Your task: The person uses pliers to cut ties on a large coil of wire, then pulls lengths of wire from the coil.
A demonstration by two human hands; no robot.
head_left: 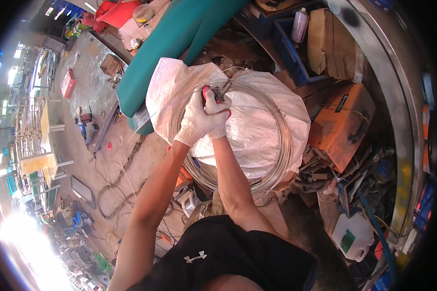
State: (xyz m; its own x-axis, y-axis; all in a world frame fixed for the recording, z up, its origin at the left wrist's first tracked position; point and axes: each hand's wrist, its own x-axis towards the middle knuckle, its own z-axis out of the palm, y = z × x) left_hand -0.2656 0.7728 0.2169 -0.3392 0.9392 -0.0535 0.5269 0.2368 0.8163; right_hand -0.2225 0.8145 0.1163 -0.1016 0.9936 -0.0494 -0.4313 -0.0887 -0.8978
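Note:
A large coil of thin silvery wire (284,140) lies over a white woven sack (257,126) in front of me. My left hand (195,119), in a white knit glove, is closed at the coil's upper left part. My right hand (220,104), gloved the same way, presses against it and is partly hidden behind it. Between them shows a small tool with red handles and a dark metal head, apparently pliers (225,89); both hands are closed around it. Strands of wire pass right beside the tool's head. A loose wire end trails to the left.
Green padded rolls (153,72) lie beyond the sack. At right stand an orange machine case (342,126), a cardboard box (330,46), a blue crate (289,53) with a spray can (300,24), and a white jug (353,236). A power tool (85,127) and cables lie on the left floor.

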